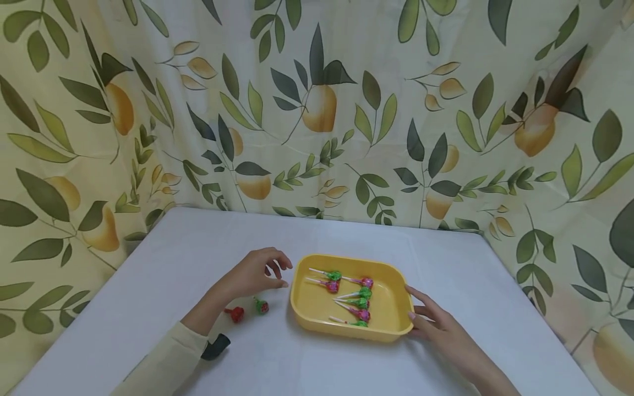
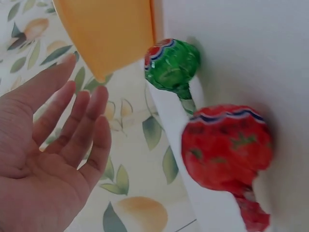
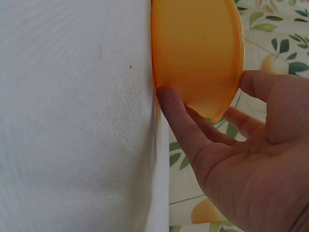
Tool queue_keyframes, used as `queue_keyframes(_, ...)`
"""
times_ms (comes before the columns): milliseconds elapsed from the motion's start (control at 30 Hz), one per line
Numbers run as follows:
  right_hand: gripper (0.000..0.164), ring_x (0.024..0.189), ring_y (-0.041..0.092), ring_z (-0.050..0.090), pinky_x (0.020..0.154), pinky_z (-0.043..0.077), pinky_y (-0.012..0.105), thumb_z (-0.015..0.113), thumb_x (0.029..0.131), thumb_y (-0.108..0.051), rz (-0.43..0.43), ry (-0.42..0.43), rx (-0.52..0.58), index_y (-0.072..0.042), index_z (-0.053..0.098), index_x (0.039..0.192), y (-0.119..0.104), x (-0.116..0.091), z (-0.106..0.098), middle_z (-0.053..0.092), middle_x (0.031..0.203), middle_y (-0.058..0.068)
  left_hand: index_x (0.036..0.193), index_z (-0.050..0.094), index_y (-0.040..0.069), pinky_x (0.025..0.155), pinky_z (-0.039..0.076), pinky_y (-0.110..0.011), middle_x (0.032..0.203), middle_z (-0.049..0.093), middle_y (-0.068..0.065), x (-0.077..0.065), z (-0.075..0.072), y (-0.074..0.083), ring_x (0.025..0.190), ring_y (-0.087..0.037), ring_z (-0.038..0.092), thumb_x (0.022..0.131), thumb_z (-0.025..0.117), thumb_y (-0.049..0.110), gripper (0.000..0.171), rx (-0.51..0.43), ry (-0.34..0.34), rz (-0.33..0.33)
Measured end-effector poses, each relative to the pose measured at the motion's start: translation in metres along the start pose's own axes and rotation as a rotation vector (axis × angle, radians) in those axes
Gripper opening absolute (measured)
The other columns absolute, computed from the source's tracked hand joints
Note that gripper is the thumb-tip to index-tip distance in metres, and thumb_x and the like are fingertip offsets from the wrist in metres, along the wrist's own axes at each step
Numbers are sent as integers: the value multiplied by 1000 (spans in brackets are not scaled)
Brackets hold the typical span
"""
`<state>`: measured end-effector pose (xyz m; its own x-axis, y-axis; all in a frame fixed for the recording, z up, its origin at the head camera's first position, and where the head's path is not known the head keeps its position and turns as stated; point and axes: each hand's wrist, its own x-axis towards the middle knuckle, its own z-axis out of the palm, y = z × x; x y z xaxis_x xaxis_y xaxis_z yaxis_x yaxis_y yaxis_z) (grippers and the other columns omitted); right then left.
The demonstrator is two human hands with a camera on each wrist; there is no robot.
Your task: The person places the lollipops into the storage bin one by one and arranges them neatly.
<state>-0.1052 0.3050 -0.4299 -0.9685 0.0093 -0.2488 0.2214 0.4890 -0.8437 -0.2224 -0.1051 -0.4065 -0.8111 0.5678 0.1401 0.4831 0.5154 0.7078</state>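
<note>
My left hand (image 1: 255,272) hovers just left of the yellow tray (image 1: 317,308), its fingers loosely bent and nothing between them. In the left wrist view the palm of that hand (image 2: 58,154) shows bare. Close by on the table lie a red-wrapped lollipop (image 1: 238,314) and a green-wrapped lollipop (image 1: 262,306). My right hand (image 1: 441,324) holds the tray's right end. The right wrist view shows its thumb and fingers spread around the end wall (image 3: 198,53) between rim and base. Inside the tray are several green lollipops (image 1: 361,303) and pink lollipops (image 1: 364,314), sticks mostly pointing left.
A white cloth (image 1: 436,264) covers the table. Behind and at both sides hangs a curtain (image 1: 346,165) printed with leaves and fruit. A small black object (image 1: 216,347) sits at the left sleeve cuff.
</note>
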Motion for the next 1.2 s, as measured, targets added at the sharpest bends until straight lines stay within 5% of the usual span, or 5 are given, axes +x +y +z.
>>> queue_keyframes(467, 66, 113, 26, 67, 94, 55, 45, 65, 103, -38, -1, 16, -29, -24, 35, 161, 0, -1, 2, 56, 142, 19, 105, 74, 12, 88, 53, -41, 98, 70, 1, -20, -2, -16, 89, -13, 64, 89, 81, 6, 18, -8, -157, -38)
queue_keyframes(700, 67, 112, 26, 67, 93, 56, 45, 65, 103, -40, -2, 17, -29, -24, 36, 161, -1, -3, 3, 56, 141, 20, 105, 76, 15, 84, 53, -40, 97, 70, 4, -23, -3, -26, 91, -17, 64, 83, 87, 8, 26, -17, -244, -41)
queue_keyframes(1200, 66, 108, 26, 68, 92, 56, 45, 61, 106, -35, 5, 3, -27, -19, 31, 162, -1, 0, 1, 54, 141, 22, 100, 78, 20, 81, 56, -33, 96, 70, 10, -28, -14, -43, 92, -15, 65, 80, 90, 5, 28, -18, -298, -54)
